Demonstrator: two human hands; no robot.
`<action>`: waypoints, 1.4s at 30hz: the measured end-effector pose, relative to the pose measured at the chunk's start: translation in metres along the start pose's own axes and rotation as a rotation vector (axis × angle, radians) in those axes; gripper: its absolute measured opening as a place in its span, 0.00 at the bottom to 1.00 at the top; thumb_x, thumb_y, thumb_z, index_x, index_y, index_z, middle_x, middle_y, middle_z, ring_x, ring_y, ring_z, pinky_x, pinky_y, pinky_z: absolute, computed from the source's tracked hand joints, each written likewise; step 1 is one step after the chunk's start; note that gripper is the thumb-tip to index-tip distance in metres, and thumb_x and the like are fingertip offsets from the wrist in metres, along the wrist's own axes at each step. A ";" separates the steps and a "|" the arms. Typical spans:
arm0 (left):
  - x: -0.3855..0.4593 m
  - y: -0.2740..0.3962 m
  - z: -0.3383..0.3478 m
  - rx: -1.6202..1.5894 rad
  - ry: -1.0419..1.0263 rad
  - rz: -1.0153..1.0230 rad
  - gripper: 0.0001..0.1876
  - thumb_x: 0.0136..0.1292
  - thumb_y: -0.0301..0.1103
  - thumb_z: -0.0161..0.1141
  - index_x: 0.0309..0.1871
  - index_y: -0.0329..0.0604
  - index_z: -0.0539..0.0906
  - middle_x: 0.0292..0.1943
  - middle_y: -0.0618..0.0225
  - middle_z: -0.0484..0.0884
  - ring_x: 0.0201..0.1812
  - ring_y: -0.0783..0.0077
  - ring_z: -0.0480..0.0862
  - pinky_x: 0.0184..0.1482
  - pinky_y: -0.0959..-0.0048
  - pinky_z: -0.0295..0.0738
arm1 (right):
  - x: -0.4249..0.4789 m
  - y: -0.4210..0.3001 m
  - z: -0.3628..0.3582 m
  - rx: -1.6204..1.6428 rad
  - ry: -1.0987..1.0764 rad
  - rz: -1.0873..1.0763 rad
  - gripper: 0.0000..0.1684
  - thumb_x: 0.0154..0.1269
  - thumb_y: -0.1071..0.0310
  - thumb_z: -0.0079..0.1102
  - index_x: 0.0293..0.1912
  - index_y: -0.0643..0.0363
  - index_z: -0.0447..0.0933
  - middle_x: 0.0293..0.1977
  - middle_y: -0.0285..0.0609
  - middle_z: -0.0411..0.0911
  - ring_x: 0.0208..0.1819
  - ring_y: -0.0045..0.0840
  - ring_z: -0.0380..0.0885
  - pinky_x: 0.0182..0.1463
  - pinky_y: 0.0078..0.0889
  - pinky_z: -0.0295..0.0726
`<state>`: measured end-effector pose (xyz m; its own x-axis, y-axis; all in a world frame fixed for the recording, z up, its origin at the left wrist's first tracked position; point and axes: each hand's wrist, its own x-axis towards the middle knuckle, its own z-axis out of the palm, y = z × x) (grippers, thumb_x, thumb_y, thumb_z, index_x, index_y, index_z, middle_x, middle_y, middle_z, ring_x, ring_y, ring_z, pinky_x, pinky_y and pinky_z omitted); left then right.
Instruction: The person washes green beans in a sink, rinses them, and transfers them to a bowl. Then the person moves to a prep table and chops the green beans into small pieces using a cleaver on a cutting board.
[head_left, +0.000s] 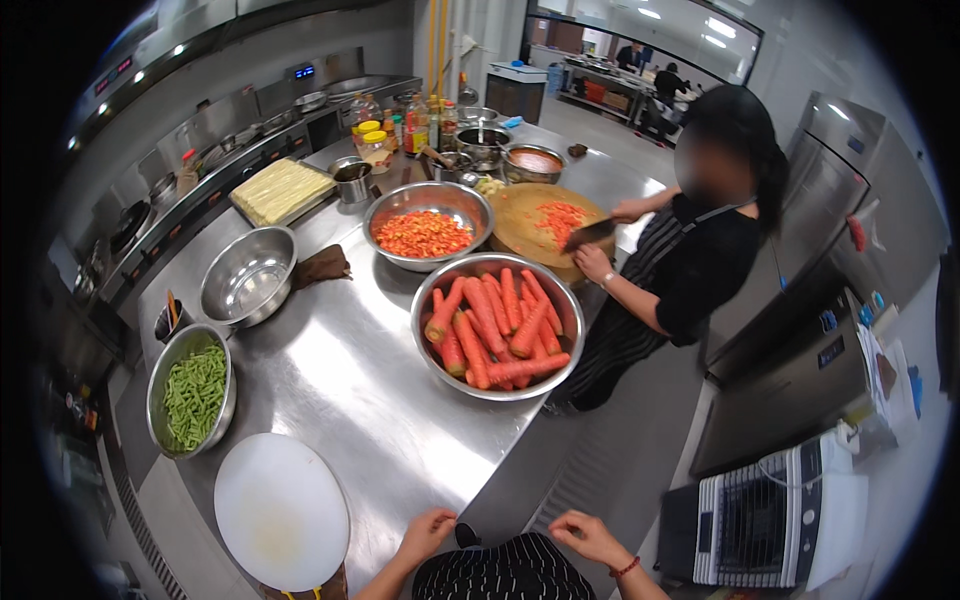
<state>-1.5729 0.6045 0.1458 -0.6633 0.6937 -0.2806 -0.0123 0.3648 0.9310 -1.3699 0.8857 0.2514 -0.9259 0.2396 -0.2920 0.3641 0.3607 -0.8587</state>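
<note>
My left hand (427, 534) is over the near edge of a stainless steel table (390, 435), fingers bent, with nothing seen in it. To the right, beyond the table edge, my right hand (581, 534) is held above the floor with its fingers curled; nothing shows in its grasp. A round white cutting board (281, 510) lies to the left of my left hand. Whole peeled carrots (495, 322) fill a large steel bowl (574, 360) ahead of my hands. Cut green beans (195, 394) are in a steel bowl (230, 416) beyond the board.
A co-worker (667, 262) holds a cleaver (589, 235) over chopped red pieces on a round wooden board (517, 202). Nearby stand a bowl of chopped red vegetables (424, 234), an empty steel bowl (251, 277), a tray (285, 191) and several bottles. An oven-like appliance (757, 517) is at right.
</note>
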 end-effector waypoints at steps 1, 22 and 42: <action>0.011 0.000 -0.010 -0.001 0.105 -0.035 0.09 0.68 0.32 0.65 0.47 0.38 0.85 0.40 0.61 0.87 0.40 0.70 0.87 0.46 0.72 0.82 | 0.031 -0.026 -0.009 0.036 0.004 -0.086 0.10 0.71 0.65 0.63 0.46 0.61 0.83 0.40 0.38 0.81 0.41 0.22 0.83 0.46 0.27 0.81; 0.197 -0.064 -0.168 1.022 0.992 -0.156 0.19 0.57 0.34 0.64 0.51 0.38 0.80 0.47 0.54 0.76 0.50 0.48 0.76 0.56 0.48 0.68 | 0.819 -0.315 -0.061 -0.263 0.308 -0.763 0.10 0.67 0.67 0.59 0.43 0.62 0.82 0.41 0.53 0.83 0.44 0.46 0.82 0.50 0.44 0.80; 0.225 -0.054 -0.218 0.689 0.986 -0.285 0.20 0.60 0.33 0.66 0.57 0.43 0.82 0.43 0.55 0.78 0.40 0.51 0.76 0.45 0.53 0.70 | 1.167 -0.286 0.028 -1.129 0.340 -0.515 0.14 0.60 0.67 0.67 0.44 0.62 0.77 0.44 0.56 0.80 0.48 0.53 0.81 0.51 0.52 0.81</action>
<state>-1.8848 0.6058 0.0831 -0.9856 -0.1193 0.1201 -0.0505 0.8842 0.4643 -2.5573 1.0372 0.1444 -0.9732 0.0021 0.2300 0.0115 0.9992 0.0396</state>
